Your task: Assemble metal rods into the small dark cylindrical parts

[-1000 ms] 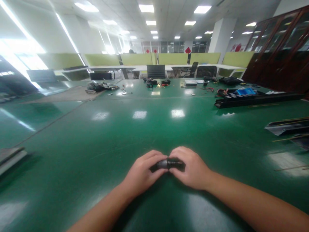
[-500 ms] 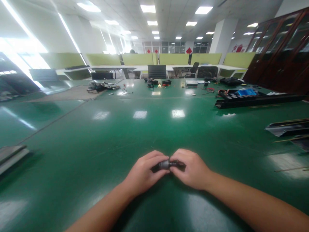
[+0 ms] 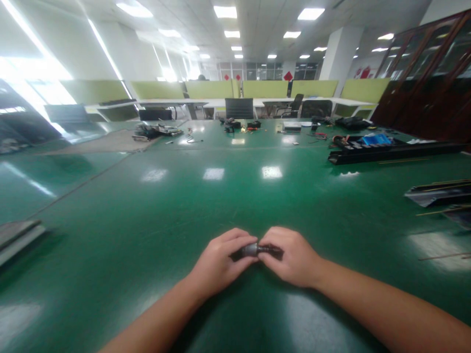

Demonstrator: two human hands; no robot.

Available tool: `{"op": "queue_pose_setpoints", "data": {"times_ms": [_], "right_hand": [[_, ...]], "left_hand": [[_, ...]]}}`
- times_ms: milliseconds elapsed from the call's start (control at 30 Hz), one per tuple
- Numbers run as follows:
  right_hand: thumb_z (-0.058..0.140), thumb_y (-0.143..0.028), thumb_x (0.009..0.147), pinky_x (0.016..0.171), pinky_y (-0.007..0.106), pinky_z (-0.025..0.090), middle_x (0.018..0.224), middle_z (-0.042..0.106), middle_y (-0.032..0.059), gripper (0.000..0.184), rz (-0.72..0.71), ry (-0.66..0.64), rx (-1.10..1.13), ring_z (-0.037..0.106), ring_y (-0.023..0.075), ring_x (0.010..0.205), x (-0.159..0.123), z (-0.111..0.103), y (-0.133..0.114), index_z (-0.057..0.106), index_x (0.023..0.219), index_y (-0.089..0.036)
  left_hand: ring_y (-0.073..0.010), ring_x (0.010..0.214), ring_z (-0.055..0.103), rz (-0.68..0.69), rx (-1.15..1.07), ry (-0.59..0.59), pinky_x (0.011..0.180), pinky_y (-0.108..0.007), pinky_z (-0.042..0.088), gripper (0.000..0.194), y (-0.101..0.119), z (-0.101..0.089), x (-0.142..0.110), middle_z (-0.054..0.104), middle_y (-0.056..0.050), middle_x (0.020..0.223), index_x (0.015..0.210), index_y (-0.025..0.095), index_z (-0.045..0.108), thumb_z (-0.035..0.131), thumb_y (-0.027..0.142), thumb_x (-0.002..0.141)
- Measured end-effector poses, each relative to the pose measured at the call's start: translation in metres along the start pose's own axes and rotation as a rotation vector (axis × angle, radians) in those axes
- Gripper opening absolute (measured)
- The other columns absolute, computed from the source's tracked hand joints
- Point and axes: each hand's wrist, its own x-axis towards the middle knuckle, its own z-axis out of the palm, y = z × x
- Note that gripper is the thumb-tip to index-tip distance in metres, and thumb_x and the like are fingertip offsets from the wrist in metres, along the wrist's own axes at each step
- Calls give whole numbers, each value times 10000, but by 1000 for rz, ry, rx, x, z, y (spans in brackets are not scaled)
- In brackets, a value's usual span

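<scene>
A small, dark cylindrical object [image 3: 250, 250] with a grey band lies crosswise between my two hands, low in the middle of the view. My left hand [image 3: 224, 255] grips its thicker grey end between thumb and fingers. From the other side, my right hand [image 3: 289, 255] pinches the thinner, dark, ridged part [image 3: 271, 249]. The fingertips of both hands almost meet at the join. Fingers cover the outer ends, and the object's exact kind cannot be made out. Both hands are just over the green tabletop [image 3: 206, 206].
A long black channel [image 3: 386, 153] with a blue item [image 3: 376, 139] stands at the back right. Metal profiles [image 3: 437, 192] lie at the right edge, and a flat slab [image 3: 20, 238] at the left. Cluttered parts [image 3: 156, 131] and small tools [image 3: 233, 126] line the far side.
Both hands keep their grip. Since the first frame, more of the thinner ridged part shows between the fingertips. The whole view has shifted slightly.
</scene>
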Motion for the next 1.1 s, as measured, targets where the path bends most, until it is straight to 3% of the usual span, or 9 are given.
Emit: {"op": "queue_pose_setpoints", "data": {"times_ms": [1100], "right_hand": [[669,-191,858,709,300,456,821,673,36,30,-17,12,12,601,178,758,0,-3,1,690,879,-188]], "left_hand": [[-169,909,674,-7,20,17,801,-270,561,262,1,-1,0,711,-64,1019,1097,219,710,721,207,835]]}}
